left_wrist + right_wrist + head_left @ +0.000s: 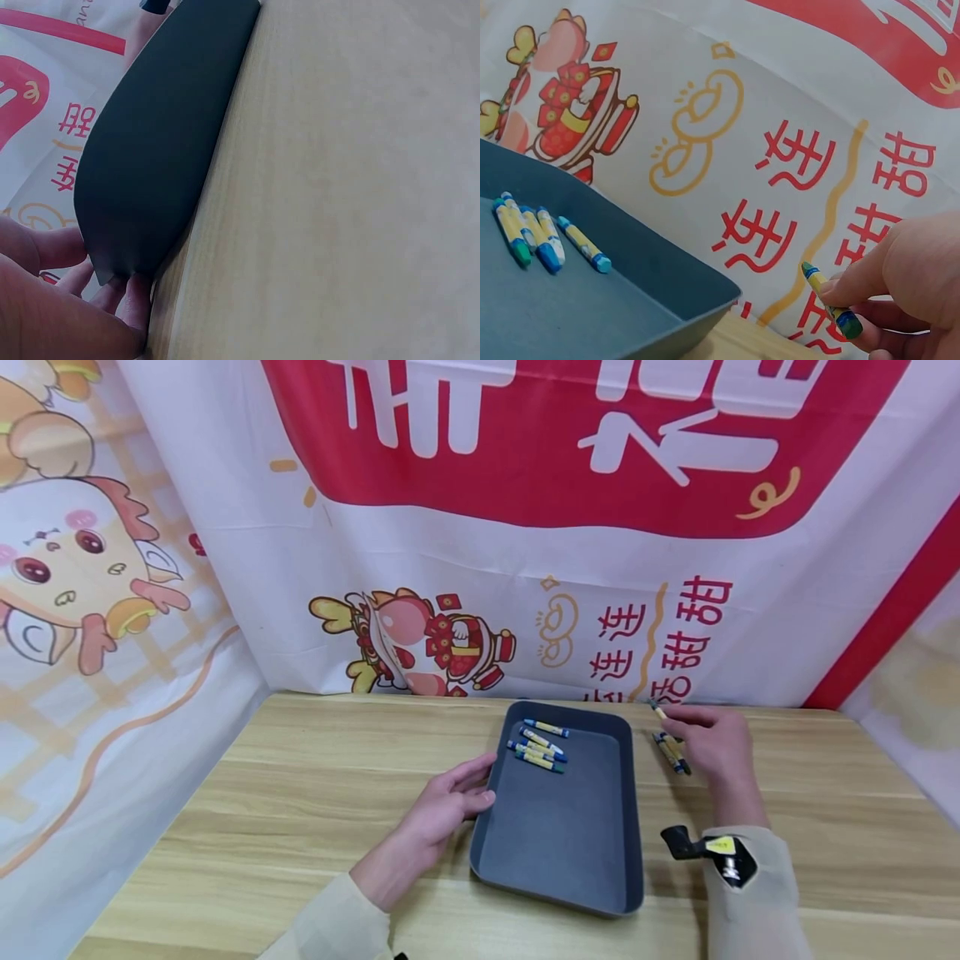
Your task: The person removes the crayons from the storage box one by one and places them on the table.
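A dark grey tray lies on the wooden table. My left hand grips its left side, thumb at the rim and fingers against the outer wall; the left wrist view shows these fingers low on the wall. Several crayons with yellow or white wrappers and blue, white or green ends lie in the tray's far left part. Right of the tray, my right hand pinches a green crayon between thumb and fingers, above the table. Below that hand, a few more crayons lie together, partly covered.
A printed cloth with red lettering and cartoon figures hangs along the table's back edge. Another patterned cloth hangs at the left. The wooden table stretches out on both sides of the tray.
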`<state>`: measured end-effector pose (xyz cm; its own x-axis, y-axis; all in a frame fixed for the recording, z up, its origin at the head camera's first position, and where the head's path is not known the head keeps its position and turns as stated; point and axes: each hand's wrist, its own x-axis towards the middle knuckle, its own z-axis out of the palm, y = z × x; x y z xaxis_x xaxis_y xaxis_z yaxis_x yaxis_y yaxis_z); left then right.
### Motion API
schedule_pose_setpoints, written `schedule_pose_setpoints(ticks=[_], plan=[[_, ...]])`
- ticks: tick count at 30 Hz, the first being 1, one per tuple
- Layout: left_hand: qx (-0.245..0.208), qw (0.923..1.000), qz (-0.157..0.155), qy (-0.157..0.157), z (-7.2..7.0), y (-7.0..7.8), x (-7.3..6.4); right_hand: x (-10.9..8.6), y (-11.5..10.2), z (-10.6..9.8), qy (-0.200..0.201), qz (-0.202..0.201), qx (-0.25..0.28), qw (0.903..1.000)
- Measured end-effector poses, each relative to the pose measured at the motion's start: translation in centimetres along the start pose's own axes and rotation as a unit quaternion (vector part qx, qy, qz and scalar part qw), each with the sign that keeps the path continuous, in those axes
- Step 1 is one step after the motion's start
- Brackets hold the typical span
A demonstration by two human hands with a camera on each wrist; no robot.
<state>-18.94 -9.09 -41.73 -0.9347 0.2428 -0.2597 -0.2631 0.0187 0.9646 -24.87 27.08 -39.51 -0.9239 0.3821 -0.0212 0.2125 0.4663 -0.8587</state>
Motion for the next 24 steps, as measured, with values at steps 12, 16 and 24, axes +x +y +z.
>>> schedule_pose_setpoints(ticks=[12,16,24], plan=[[-0.002,1.0000,-0.002,0.000,0.1,0.0,0.0,0.6,2.1,-0.3,-0.018,0.060,-0.003,0.9980],[-0.003,1.0000,0.001,0.000,0.1,0.1,-0.1,0.6,2.4,-0.1,-0.006,0.064,-0.010,0.9979],[0.000,1.0000,-0.003,0.001,0.1,0.1,0.0,0.6,2.8,-0.5,-0.009,0.092,-0.010,0.9957]])
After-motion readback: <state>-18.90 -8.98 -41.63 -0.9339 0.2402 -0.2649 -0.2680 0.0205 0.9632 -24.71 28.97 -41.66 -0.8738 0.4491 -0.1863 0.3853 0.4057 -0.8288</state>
